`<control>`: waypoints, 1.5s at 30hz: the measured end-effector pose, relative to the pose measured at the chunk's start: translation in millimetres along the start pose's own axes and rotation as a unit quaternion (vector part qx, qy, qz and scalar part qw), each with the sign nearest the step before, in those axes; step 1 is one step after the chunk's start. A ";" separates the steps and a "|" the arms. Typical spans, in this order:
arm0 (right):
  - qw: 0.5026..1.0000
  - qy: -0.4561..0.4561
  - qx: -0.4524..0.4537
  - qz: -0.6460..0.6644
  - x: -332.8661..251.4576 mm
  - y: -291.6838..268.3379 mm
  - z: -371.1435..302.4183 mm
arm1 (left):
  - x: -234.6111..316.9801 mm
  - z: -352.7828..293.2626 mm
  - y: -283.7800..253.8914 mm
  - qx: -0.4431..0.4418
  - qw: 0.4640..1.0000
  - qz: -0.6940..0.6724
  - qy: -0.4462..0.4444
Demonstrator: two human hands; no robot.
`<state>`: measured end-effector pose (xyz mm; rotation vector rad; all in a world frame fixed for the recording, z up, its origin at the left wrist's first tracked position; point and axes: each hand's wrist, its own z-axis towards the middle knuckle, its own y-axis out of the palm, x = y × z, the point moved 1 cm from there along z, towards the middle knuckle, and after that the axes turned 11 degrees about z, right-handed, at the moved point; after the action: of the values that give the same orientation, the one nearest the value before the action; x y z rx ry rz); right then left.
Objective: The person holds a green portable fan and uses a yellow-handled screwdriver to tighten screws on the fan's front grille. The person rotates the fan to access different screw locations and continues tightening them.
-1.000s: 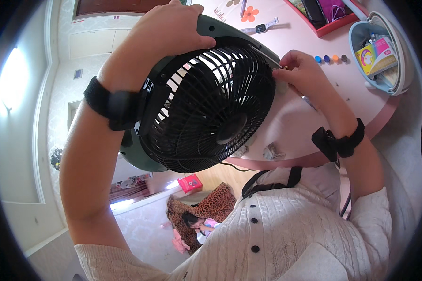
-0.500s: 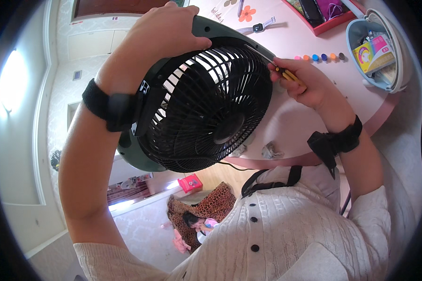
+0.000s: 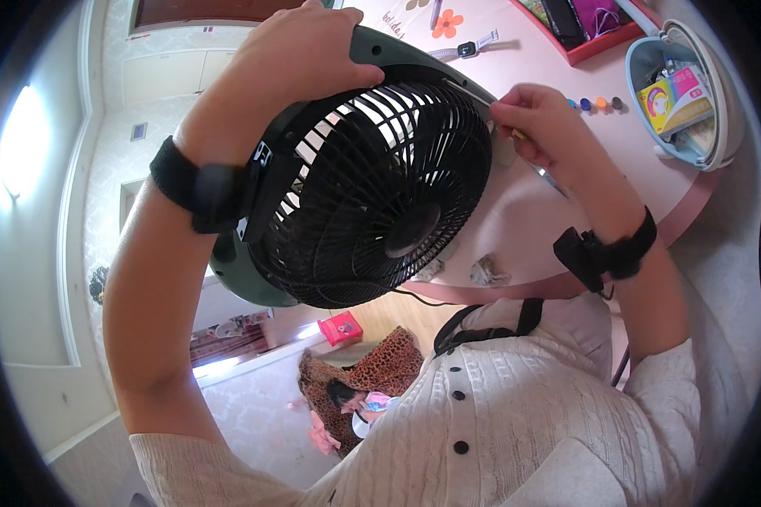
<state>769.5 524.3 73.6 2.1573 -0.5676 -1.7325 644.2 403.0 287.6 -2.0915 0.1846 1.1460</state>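
Note:
A fan with a black grille (image 3: pixel 372 203) and a dark green rim (image 3: pixel 406 57) stands tilted before me, its slatted face toward me. My left hand (image 3: pixel 313 63) is closed over the rim's upper left edge, thumb on the near side. Beside the upper right of the grille, my right hand (image 3: pixel 537 127) pinches a screwdriver with a yellow and black handle, mostly hidden by the fingers. The screwdriver's thin metal shaft (image 3: pixel 475 95) points to the rim; whether its tip sits in a screw is too small to tell.
The pink table (image 3: pixel 524 215) holds a watch (image 3: pixel 468 49), small paint pots (image 3: pixel 600 103), a red tray (image 3: pixel 577 55), a blue-and-white basket (image 3: pixel 643 72) of packages, and crumpled tissue (image 3: pixel 487 270). A black cord (image 3: pixel 418 297) hangs below the fan. A leopard-print blanket (image 3: pixel 393 359) lies lower down.
My right hand has turned about the screwdriver, its back now more toward me and the handle mostly covered. The left hand and the fan have hardly moved.

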 end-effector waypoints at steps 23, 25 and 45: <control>0.979 -0.150 0.009 -0.135 11.4 -1.0 8.8 | -0.3 2.6 -4.7 0.001 1.000 -0.013 0.009; 0.983 0.082 -0.039 0.160 4.8 -3.8 7.0 | 0.3 0.8 -2.9 0.004 1.000 -0.015 0.004; 0.946 -0.227 0.046 -0.228 16.8 8.0 12.1 | 7.1 -5.0 -39.7 -0.075 0.994 -0.073 0.002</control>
<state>760.0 509.2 60.5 2.0659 -0.2622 -2.5323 669.3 429.8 304.8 -2.1989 -0.0545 1.0964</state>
